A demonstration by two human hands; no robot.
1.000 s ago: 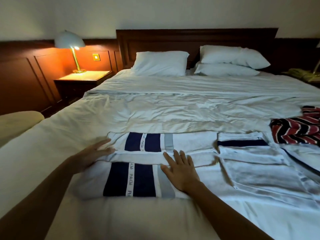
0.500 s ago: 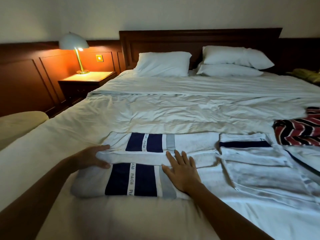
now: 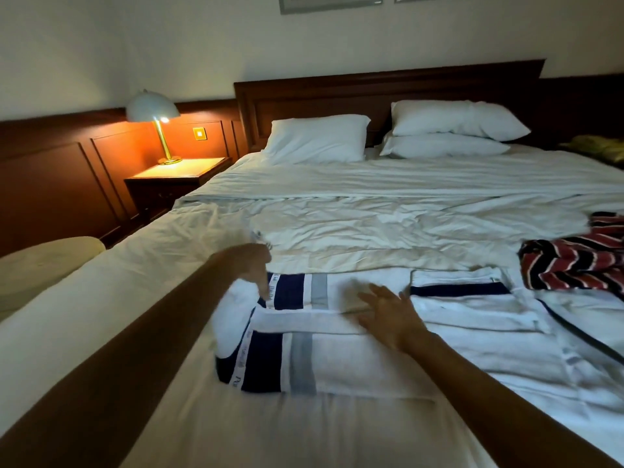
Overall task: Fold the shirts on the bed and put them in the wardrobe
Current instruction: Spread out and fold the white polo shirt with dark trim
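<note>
Worn on the head, at the near edge of the bed (image 3: 388, 217), facing forward and down toward the headboard (image 3: 371, 92) at 12 o'clock. Wide-angle, close above the white shirt (image 3: 354, 363) at 6 o'clock, with the lamp (image 3: 153, 108) far off at 10 o'clock.

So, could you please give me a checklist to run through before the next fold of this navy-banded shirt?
1. Grip: ok, the left hand holds the banded shirt's left end, lifted off the bed, though the picture is blurred there.
2. Pin: ok, the right hand lies flat on the shirt's middle, fingers straight.
3. Gap on the right: cannot tell, the folded white shirt lies very close.
4. Other shirts: not ok, the striped shirt lies crumpled.
5. Way to the wardrobe: cannot tell, it is out of view.
</note>
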